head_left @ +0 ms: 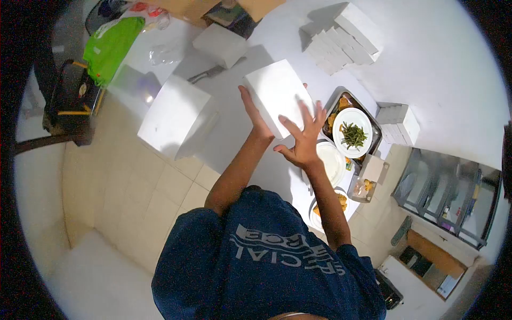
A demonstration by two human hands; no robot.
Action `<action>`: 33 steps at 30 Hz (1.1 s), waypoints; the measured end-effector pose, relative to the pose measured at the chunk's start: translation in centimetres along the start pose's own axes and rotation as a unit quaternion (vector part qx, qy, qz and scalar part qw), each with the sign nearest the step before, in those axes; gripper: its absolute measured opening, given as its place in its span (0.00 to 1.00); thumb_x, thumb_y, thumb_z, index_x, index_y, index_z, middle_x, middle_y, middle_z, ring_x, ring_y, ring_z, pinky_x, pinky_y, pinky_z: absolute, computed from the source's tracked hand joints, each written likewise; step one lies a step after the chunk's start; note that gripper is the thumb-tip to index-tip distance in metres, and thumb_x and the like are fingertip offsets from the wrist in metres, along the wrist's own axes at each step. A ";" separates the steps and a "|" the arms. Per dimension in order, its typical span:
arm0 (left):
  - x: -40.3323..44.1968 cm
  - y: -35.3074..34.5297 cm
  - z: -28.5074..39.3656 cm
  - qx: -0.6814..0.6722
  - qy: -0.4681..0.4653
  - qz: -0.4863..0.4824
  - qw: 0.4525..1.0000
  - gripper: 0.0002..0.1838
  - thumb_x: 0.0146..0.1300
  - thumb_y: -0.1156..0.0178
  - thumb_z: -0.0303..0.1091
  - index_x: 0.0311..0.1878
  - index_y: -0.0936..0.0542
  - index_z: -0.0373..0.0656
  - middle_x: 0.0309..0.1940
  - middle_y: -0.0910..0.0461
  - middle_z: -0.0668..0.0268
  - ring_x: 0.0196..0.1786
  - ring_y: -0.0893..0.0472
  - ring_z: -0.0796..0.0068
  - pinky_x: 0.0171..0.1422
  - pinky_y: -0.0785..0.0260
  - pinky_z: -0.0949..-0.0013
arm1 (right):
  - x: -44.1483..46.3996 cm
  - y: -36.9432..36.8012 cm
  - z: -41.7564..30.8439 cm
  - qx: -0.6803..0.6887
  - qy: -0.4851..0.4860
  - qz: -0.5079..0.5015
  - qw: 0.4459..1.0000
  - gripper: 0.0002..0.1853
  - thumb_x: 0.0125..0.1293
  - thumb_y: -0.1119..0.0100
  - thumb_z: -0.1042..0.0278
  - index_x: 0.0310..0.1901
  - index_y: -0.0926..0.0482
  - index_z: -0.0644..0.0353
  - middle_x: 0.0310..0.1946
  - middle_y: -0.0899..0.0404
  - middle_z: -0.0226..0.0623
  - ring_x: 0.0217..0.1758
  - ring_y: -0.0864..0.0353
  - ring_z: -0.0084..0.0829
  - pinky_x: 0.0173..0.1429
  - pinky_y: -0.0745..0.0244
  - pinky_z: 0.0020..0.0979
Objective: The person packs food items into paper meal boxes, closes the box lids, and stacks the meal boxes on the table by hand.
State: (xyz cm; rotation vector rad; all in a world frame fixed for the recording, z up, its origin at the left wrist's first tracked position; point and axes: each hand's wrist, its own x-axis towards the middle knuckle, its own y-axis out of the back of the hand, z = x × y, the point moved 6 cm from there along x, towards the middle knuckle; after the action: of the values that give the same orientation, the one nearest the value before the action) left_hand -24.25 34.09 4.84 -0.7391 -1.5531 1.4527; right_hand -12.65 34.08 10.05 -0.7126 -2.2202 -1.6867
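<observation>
A closed white box (280, 96) is held up over the white table. My left hand (255, 114) is around its left side and lower edge, thumb upright along the side; a fingertip shows past the far right edge. Over the box's right part is my right hand (304, 136), fingers spread and some fingertips against the surface. To the right, a plate of green beans (353, 134) sits on a metal tray of food (380, 140). A white plate (332, 162) lies just below my right hand.
White boxes stand at left (173, 114) and top (221, 45). Stacks of flat white boxes are at upper right (346, 40) and right (400, 122). An open small box of food (368, 181) and a plate of fried food (341, 200) are near the edge. A green bag (112, 48) lies upper left.
</observation>
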 end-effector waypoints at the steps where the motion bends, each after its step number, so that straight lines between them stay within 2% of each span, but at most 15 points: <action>1: 0.2 -0.2 -0.2 0.029 -0.017 0.061 0.998 0.59 0.57 0.74 0.87 0.76 0.41 0.46 0.71 0.34 0.49 0.70 0.31 0.45 0.75 0.39 0.43 | -0.5 -0.1 0.9 0.042 -0.109 0.041 0.992 0.29 0.64 0.40 0.43 0.63 0.23 0.46 0.77 0.51 0.51 0.82 0.64 0.55 0.79 0.71 0.63; 3: 0.3 -0.5 -0.8 0.036 -0.038 0.132 0.990 0.56 0.60 0.72 0.84 0.77 0.42 0.45 0.71 0.34 0.49 0.71 0.31 0.45 0.75 0.41 0.43 | -0.9 -0.4 1.6 0.238 -0.279 0.122 0.922 0.29 0.73 0.50 0.54 0.73 0.35 0.50 0.78 0.69 0.65 0.83 0.80 0.56 0.81 0.72 0.57; 4: 0.4 -0.1 -1.5 0.037 -0.035 0.128 0.990 0.56 0.60 0.72 0.84 0.77 0.42 0.45 0.71 0.34 0.49 0.71 0.31 0.45 0.75 0.41 0.43 | -1.2 -0.4 1.7 0.265 -0.377 0.109 0.881 0.37 0.75 0.51 0.54 0.78 0.51 0.60 0.79 0.67 0.61 0.83 0.75 0.53 0.82 0.70 0.49; 7: -0.2 1.2 -3.3 0.136 -0.017 0.201 0.970 0.49 0.66 0.65 0.75 0.76 0.41 0.44 0.70 0.32 0.55 0.70 0.31 0.53 0.75 0.41 0.46 | -4.0 -2.0 4.1 0.446 -0.495 0.191 0.721 0.40 0.76 0.48 0.59 0.80 0.61 0.46 0.79 0.60 0.44 0.79 0.53 0.41 0.79 0.53 0.47; 12: -0.1 4.7 -7.1 0.149 0.097 0.115 0.977 0.38 0.72 0.56 0.62 0.76 0.40 0.46 0.69 0.31 0.58 0.72 0.33 0.57 0.76 0.42 0.48 | -8.7 1.3 8.7 0.406 -0.489 0.253 0.729 0.39 0.76 0.48 0.67 0.80 0.60 0.45 0.79 0.56 0.42 0.77 0.46 0.39 0.77 0.45 0.41; 13: 0.1 6.4 -7.5 0.162 0.121 0.124 0.971 0.35 0.73 0.54 0.57 0.76 0.40 0.47 0.70 0.32 0.57 0.71 0.32 0.57 0.75 0.40 0.47 | -8.9 3.0 9.1 0.412 -0.496 0.272 0.715 0.39 0.73 0.49 0.73 0.79 0.58 0.60 0.80 0.61 0.47 0.82 0.59 0.41 0.82 0.62 0.40; 15: 1.0 6.7 -8.2 0.179 0.156 0.123 0.964 0.33 0.74 0.52 0.52 0.76 0.41 0.47 0.70 0.32 0.56 0.70 0.30 0.58 0.74 0.37 0.46 | -12.6 2.8 12.3 0.460 -0.512 0.297 0.662 0.39 0.72 0.44 0.69 0.78 0.55 0.59 0.79 0.58 0.50 0.82 0.57 0.42 0.81 0.59 0.39; 16: 1.2 6.3 -8.6 0.322 0.213 0.124 0.914 0.32 0.74 0.51 0.47 0.77 0.43 0.48 0.68 0.32 0.55 0.68 0.29 0.59 0.70 0.33 0.47 | -14.3 2.5 13.8 0.480 -0.525 0.303 0.634 0.39 0.71 0.41 0.67 0.77 0.52 0.60 0.78 0.56 0.52 0.81 0.56 0.42 0.81 0.58 0.39; 17: 1.8 6.3 -9.2 0.458 0.261 0.120 0.841 0.32 0.75 0.49 0.43 0.77 0.45 0.48 0.67 0.32 0.54 0.66 0.27 0.60 0.67 0.29 0.48 | -16.2 1.6 16.0 0.476 -0.522 0.317 0.633 0.39 0.71 0.41 0.67 0.77 0.52 0.60 0.78 0.56 0.52 0.81 0.56 0.42 0.81 0.58 0.39; 20: 4.3 10.4 -12.8 0.502 0.317 0.085 0.801 0.33 0.72 0.44 0.38 0.77 0.44 0.48 0.63 0.30 0.53 0.62 0.24 0.61 0.61 0.23 0.54 | -20.0 0.4 21.9 0.391 -0.549 0.369 0.640 0.38 0.67 0.34 0.61 0.71 0.44 0.64 0.73 0.47 0.53 0.77 0.46 0.42 0.79 0.51 0.39; 23: 8.3 11.5 -17.1 0.487 0.289 0.030 0.824 0.33 0.71 0.41 0.41 0.75 0.39 0.46 0.62 0.28 0.55 0.64 0.25 0.60 0.62 0.23 0.55 | -20.5 1.8 27.7 0.088 -0.617 0.358 0.695 0.29 0.63 0.30 0.59 0.58 0.31 0.66 0.55 0.30 0.43 0.58 0.30 0.35 0.65 0.34 0.35; 29: 20.2 13.9 -23.6 0.579 0.206 0.047 0.787 0.30 0.71 0.43 0.43 0.74 0.34 0.45 0.64 0.27 0.60 0.62 0.24 0.63 0.62 0.26 0.60 | -14.3 6.1 39.9 0.094 -0.503 0.433 0.742 0.27 0.65 0.33 0.56 0.56 0.29 0.68 0.50 0.25 0.45 0.55 0.28 0.38 0.65 0.34 0.36; 31: 24.0 18.8 -24.9 0.717 0.163 0.000 0.678 0.33 0.68 0.40 0.42 0.74 0.35 0.44 0.62 0.23 0.58 0.63 0.24 0.62 0.65 0.29 0.60 | -14.2 4.8 43.8 0.051 -0.518 0.327 0.789 0.33 0.66 0.36 0.50 0.62 0.31 0.68 0.57 0.25 0.53 0.61 0.26 0.45 0.67 0.33 0.38; 32: 24.8 22.2 -25.3 0.717 0.162 -0.004 0.677 0.33 0.68 0.40 0.42 0.74 0.35 0.44 0.62 0.23 0.58 0.63 0.24 0.62 0.65 0.29 0.60 | -14.2 4.0 45.0 0.027 -0.535 0.245 0.808 0.36 0.66 0.37 0.47 0.65 0.32 0.68 0.61 0.26 0.54 0.65 0.26 0.48 0.68 0.33 0.40; 33: 25.6 24.6 -25.6 0.789 0.153 -0.043 0.594 0.34 0.67 0.39 0.41 0.74 0.35 0.44 0.60 0.22 0.55 0.63 0.23 0.59 0.65 0.29 0.59 | -14.4 3.2 46.0 0.018 -0.629 0.064 0.774 0.39 0.66 0.40 0.41 0.72 0.36 0.56 0.67 0.30 0.51 0.70 0.30 0.51 0.70 0.34 0.46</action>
State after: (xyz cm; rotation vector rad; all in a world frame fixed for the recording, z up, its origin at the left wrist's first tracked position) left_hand -16.61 71.98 -15.68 0.2343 0.3297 1.7851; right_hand 5.07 75.38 -7.72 -2.4513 -2.7267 -1.1130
